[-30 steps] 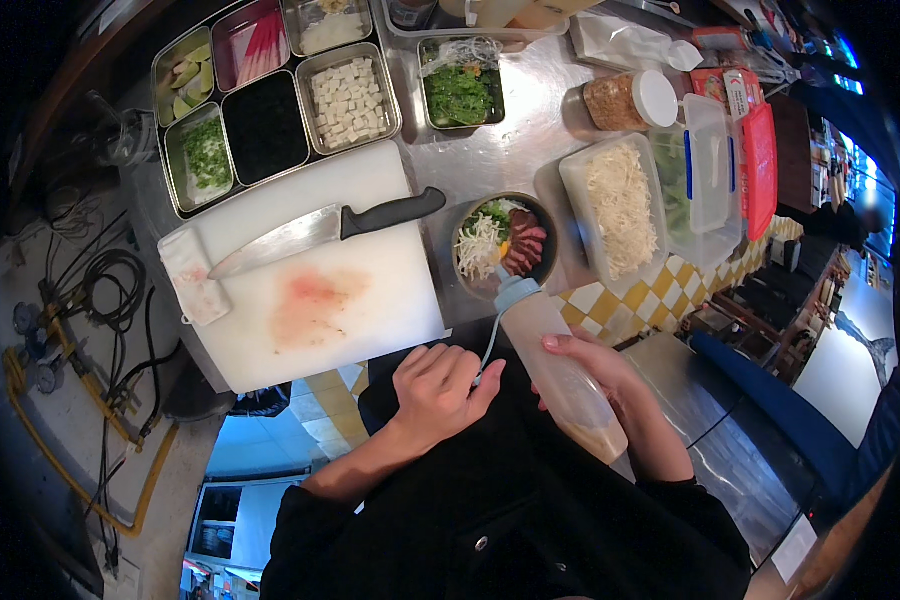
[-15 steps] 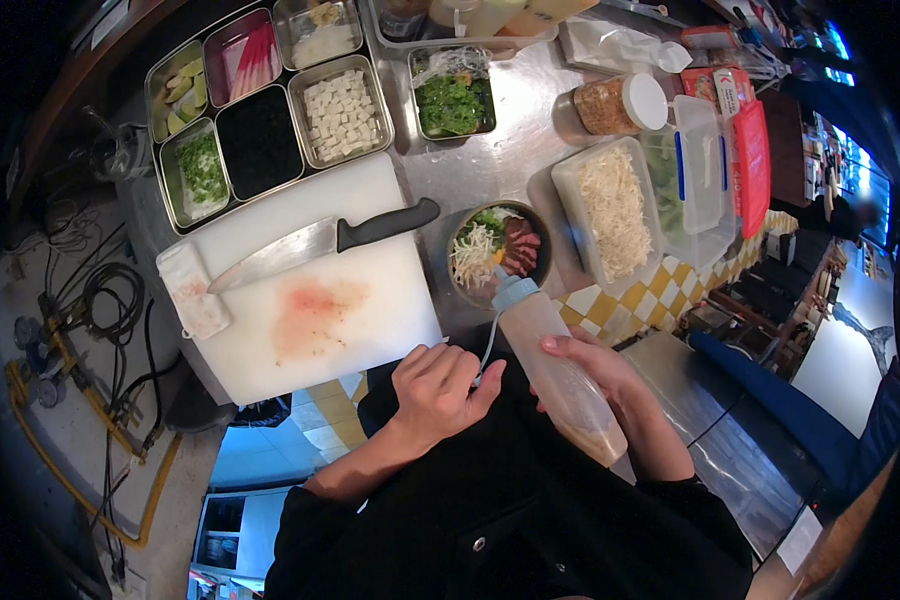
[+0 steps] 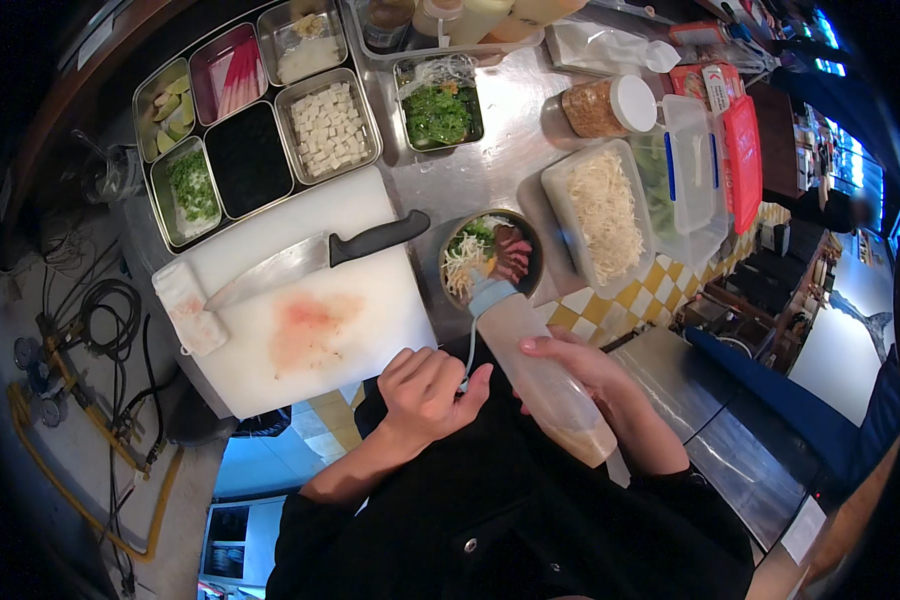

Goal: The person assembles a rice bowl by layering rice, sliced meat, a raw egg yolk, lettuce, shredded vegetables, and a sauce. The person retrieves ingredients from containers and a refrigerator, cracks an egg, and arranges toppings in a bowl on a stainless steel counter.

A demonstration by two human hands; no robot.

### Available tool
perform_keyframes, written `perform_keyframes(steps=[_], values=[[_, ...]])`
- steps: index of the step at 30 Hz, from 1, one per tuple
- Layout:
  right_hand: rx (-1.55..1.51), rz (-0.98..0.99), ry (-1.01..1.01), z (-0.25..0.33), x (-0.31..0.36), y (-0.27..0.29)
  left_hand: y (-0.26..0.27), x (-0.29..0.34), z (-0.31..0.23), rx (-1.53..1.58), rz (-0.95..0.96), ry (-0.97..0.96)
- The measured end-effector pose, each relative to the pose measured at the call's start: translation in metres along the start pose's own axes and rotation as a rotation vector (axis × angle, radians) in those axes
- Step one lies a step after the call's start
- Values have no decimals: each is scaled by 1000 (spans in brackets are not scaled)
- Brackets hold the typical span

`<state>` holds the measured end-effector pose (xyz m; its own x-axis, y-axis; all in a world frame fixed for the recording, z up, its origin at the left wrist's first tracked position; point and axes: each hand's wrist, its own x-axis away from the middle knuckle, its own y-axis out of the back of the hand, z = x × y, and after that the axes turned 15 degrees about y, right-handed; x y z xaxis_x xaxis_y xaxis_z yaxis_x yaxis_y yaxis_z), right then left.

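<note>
My right hand [image 3: 595,372] is wrapped round a clear squeeze bottle [image 3: 545,380] with a pale blue top and some light brown sauce at its lower end. The bottle's nozzle tilts over a bowl [image 3: 538,272] holding sliced seared meat [image 3: 512,254], shredded white strips [image 3: 461,268] and chopped greens. From the bottle's collar a thin pale blue strap [image 3: 472,350] runs to my left hand [image 3: 425,392], whose closed fingers grip its end; the cap there is mostly hidden. Left of the bowl, a black-handled knife [image 3: 380,240] lies across a stained white cutting board [image 3: 360,340], beside a folded white cloth [image 3: 188,310].
Steel pans with tofu cubes [image 3: 330,128], lime wedges [image 3: 175,115], pink sticks [image 3: 238,80] and sliced scallion [image 3: 192,187] stand far left. A pan of seaweed salad [image 3: 438,115], a tub of shredded white strips [image 3: 605,215] and a white-lidded jar [image 3: 595,108] surround the bowl.
The bottle and both hands have shifted slightly left in the picture, with the nozzle now farther over the bowl's near left side. The whole view has also shifted slightly.
</note>
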<state>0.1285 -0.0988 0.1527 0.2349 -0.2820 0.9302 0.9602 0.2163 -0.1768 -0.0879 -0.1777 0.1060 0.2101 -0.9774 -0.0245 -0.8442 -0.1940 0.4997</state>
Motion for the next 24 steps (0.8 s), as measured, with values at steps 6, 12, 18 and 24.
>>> perform_keyframes(steps=[6, 12, 18, 24], values=[[-8, -56, 20, 5, 3, 5, -5, -10, 2, 26, 0, 13], [-43, -5, -8, 5, -5, 4, -2, -15, 2, 6, 10, 9], [-78, 170, 70, -15, -19, 24, 2, -12, 6, -23, 29, -30], [190, 482, 443, -51, -42, 85, -9, 17, 18, -61, 107, -193]])
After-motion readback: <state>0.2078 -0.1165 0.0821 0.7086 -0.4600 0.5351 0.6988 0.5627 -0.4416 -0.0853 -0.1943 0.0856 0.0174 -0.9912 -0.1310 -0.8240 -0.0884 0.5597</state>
